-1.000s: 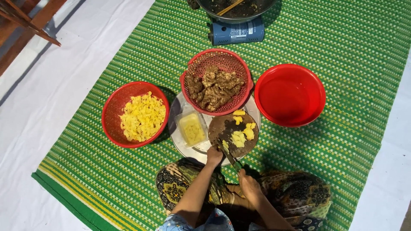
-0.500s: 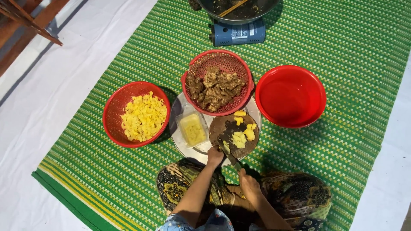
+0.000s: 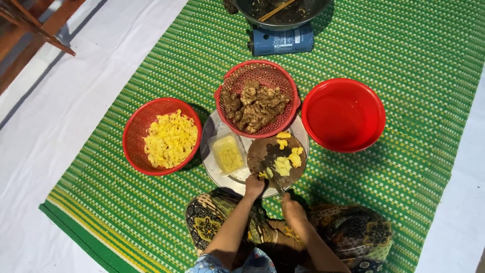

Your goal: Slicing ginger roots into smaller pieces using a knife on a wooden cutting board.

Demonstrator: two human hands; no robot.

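Left hand (image 3: 254,186) pressed on yellow pieces (image 3: 283,164) at board (image 3: 262,151) edge, right hand (image 3: 291,206) closed around knife (image 3: 277,186), finger detail indiscernible, basket of roots (image 3: 257,103) behind.

Both hands meet at the round wooden cutting board (image 3: 275,161): left hand (image 3: 254,185) on its near edge, right hand (image 3: 291,206) holding a knife (image 3: 277,186) over yellow pieces (image 3: 284,165).
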